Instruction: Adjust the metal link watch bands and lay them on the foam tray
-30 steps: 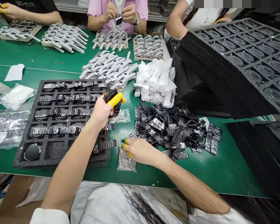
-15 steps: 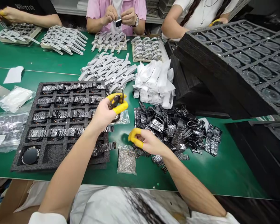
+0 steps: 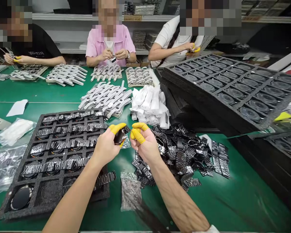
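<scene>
Watch (image 3: 118,138), dark and round-cased, is in the left hand (image 3: 106,145), raised just to the right of the foam tray (image 3: 47,192). The right hand (image 3: 146,144) sits directly across from that grip, on the side farther from the tray, so the left is the nearer one to it. The watch is tilted, and a dark end, seemingly part of its band, slants up and away from the tray, toward the right fingertips; the rest of its long axis is hidden in the left grip. Whether that end touches the right hand or stops short, I cannot tell.

The left grip is narrow, yellow-covered digits closed about the watch. The right thumb and fingers, also yellow-covered, draw together in a tight pinch; anything between them is too small to make out. Farther right of the tray, past the right hand, spreads the heap of black link bands (image 3: 181,152); the bag of metal pins (image 3: 130,192) lies just off the tray's near right corner.
</scene>
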Demonstrator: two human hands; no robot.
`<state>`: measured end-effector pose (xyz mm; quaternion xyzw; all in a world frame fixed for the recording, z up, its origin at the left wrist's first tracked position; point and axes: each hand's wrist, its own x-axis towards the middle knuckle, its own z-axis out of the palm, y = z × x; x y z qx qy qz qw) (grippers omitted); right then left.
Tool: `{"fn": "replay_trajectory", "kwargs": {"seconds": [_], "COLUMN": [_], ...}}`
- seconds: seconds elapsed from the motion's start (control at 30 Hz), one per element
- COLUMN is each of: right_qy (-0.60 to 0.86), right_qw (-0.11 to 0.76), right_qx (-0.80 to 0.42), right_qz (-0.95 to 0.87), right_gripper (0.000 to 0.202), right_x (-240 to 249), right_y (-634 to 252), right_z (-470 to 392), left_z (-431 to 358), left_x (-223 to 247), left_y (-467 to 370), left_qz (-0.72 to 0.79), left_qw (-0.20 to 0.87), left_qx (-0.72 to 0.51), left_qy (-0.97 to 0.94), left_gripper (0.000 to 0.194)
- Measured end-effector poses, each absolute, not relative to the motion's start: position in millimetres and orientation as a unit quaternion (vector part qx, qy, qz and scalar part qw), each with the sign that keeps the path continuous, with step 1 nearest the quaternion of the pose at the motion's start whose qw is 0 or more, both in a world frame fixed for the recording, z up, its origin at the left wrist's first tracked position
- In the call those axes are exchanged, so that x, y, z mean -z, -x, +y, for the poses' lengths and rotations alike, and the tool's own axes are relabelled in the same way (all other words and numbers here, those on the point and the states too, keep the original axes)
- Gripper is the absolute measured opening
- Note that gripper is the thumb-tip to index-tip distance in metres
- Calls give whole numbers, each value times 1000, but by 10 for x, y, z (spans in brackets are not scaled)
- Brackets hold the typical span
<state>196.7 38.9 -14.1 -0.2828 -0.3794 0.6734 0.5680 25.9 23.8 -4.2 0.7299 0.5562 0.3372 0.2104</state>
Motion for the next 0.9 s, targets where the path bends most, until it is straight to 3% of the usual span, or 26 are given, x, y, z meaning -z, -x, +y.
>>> {"fn": "replay_trajectory", "kwargs": {"seconds": [0.6,0.9], "right_qy": [382,408], "right_qw": [625,666], "right_qx": [-532,-352], "right_qz": [-425,-515], "right_gripper": [31,15], "right_x": [330,576], "right_y": [-1888,-1859], "right_z": [407,378], "left_z": [216,214], "left_x": [10,20], "left_y": [-276,-267], "left_qz": [567,562], "left_qw": [152,159], "left_qx": [-294,-305], "left_qy": [-754,-752], "left_gripper": [70,69]}}
